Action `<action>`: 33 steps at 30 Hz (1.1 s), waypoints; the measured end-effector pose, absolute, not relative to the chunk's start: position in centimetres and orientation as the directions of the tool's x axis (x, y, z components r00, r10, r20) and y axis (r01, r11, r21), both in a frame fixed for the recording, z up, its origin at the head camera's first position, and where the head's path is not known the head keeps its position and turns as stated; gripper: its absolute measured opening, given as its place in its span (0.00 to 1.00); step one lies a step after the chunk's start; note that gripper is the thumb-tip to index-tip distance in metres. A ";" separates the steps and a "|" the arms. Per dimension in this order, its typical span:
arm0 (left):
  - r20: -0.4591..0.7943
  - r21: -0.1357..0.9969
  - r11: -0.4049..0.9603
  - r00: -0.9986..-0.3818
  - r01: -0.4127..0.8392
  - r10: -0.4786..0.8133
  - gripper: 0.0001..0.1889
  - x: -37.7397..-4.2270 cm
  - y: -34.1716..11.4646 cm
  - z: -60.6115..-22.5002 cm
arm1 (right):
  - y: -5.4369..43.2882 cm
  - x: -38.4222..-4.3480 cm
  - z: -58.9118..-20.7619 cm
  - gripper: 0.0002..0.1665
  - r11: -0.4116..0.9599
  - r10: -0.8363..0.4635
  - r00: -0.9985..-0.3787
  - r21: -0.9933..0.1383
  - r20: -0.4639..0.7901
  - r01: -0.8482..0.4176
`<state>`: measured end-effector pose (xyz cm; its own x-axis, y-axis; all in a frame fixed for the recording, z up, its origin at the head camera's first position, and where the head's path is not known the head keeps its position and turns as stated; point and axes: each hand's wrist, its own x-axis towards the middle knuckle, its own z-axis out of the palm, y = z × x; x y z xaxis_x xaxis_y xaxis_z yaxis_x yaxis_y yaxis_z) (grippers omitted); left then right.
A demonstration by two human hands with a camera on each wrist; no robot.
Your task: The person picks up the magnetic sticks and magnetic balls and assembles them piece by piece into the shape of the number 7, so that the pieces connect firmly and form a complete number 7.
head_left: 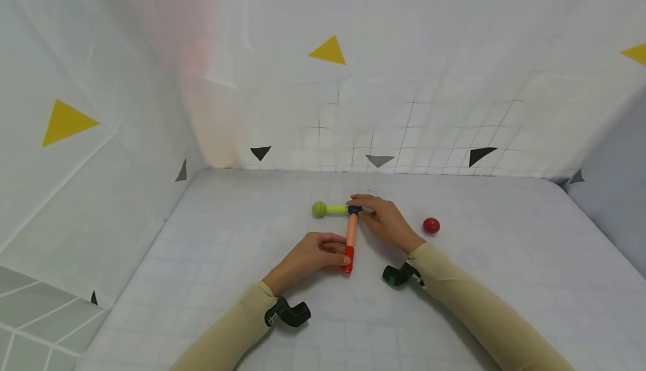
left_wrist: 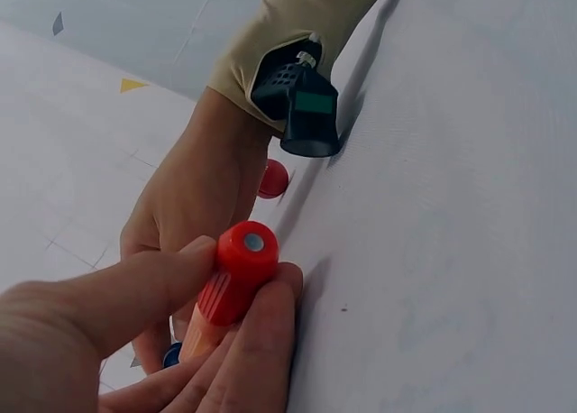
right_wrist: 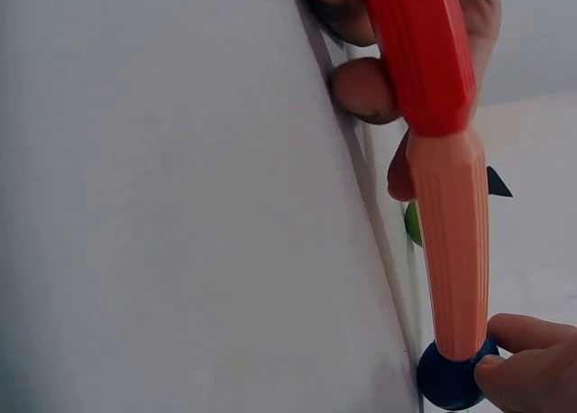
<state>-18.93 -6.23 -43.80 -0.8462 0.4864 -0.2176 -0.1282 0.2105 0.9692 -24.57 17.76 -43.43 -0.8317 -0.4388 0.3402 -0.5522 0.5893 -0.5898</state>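
My left hand (head_left: 312, 254) pinches a red ribbed rod (left_wrist: 236, 282) between thumb and fingers. In the left wrist view, its near end shows a small grey disc. Beyond it, a peach-coloured rod (right_wrist: 451, 242) continues in line to a dark blue ball (right_wrist: 444, 381). My right hand (head_left: 387, 221) holds that ball between thumb and fingertips. From the ball's left side a yellow-green rod (head_left: 336, 209) runs to a green ball (head_left: 319, 209), so the pieces form a corner shape. In the left wrist view the blue ball is mostly hidden behind the hands.
A loose red ball (head_left: 431, 225) lies on the white table (head_left: 484, 281), right of my right hand. White sheet walls (head_left: 282, 102) with yellow and dark triangles stand behind and at the sides. Black wrist cameras (head_left: 295, 312) jut out from both sleeves.
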 end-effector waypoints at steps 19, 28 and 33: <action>-0.231 0.973 0.146 -0.831 -0.181 0.506 0.25 -19.2 -6.3 -43.6 | 17.7 -25.9 -43.7 0.21 0.572 -0.428 -0.854 -0.642 0.297 -0.510; -0.234 0.966 0.216 -0.848 -0.145 0.476 0.25 -19.1 -6.0 -43.6 | 19.7 -24.6 -42.0 0.27 0.587 -0.397 -0.854 -0.623 0.335 -0.517; -0.240 0.957 0.259 -0.859 -0.131 0.453 0.25 -19.0 -5.9 -43.7 | 22.3 -22.9 -40.8 0.26 0.641 -0.314 -0.868 -0.589 0.384 -0.492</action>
<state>-19.00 -5.93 -43.70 -0.8585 0.4532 -0.2399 -0.1306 0.2590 0.9570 -22.90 22.28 -40.82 -0.8684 -0.3143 0.3836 -0.4921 0.6413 -0.5887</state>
